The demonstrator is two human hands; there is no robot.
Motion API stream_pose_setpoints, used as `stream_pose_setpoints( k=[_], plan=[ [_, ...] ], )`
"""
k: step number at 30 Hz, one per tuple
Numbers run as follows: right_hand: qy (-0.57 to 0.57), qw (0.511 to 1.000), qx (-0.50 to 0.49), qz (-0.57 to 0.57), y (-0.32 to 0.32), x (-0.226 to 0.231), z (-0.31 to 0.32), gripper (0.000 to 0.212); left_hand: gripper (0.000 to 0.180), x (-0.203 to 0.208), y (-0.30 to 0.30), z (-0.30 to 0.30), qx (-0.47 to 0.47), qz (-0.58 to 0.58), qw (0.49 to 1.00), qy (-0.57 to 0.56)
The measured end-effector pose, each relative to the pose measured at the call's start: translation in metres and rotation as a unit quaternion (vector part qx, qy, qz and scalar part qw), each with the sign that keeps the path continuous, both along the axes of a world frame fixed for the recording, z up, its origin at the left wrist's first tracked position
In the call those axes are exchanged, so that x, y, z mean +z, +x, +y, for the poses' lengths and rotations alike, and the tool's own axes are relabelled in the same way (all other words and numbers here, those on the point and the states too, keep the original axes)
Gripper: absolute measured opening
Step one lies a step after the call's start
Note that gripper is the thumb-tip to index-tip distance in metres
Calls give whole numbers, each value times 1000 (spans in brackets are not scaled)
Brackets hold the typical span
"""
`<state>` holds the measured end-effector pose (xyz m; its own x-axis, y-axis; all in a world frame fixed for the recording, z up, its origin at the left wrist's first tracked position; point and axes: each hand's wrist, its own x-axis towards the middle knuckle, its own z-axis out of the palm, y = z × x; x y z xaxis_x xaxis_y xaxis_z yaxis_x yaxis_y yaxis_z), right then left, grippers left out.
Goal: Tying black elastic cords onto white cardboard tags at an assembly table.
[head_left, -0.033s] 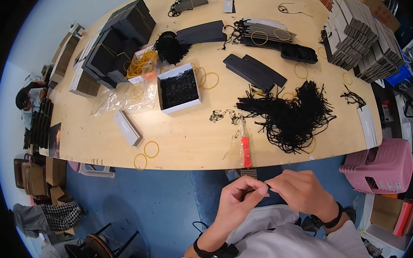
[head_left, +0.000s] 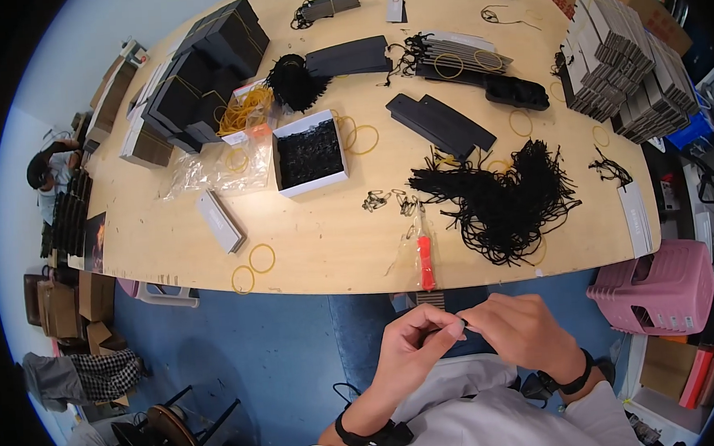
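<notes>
My left hand (head_left: 418, 346) and my right hand (head_left: 518, 336) meet in front of my body, just off the table's near edge. Both are closed, with thumbs and fingertips pinched together. A small dark bit shows between the fingertips; it is too small to name. Beyond the hands, a tool with a red handle (head_left: 426, 264) lies at the table edge. A loose heap of black cords (head_left: 511, 205) spreads to its right. Small metal clips or pins (head_left: 376, 199) are scattered behind the tool. Farther left stands a white box (head_left: 314, 183) filled with small black pieces.
Dark card tags (head_left: 441, 126) lie beyond the cords, and grey tag bundles (head_left: 608, 52) are stacked at the right. Black stacks (head_left: 193, 86) and yellow rubber bands (head_left: 245, 111) occupy the left. A pink stool (head_left: 659, 290) stands right of the table (head_left: 318, 254). Another person (head_left: 55, 172) sits far left.
</notes>
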<state>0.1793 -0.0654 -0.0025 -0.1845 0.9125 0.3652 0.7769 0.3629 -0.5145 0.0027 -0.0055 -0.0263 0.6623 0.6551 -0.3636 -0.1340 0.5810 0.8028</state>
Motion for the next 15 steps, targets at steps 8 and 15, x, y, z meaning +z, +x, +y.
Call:
stream_pose_setpoints(
  k=[8,15],
  plan=[
    [10,996,39,-80,7,-4,0,17,2,1,2,-2,-4,13,1000,6],
    [-3,997,72,0,12,-12,-1,19,3,1,-1,0,-64,91,990,85]
  ],
)
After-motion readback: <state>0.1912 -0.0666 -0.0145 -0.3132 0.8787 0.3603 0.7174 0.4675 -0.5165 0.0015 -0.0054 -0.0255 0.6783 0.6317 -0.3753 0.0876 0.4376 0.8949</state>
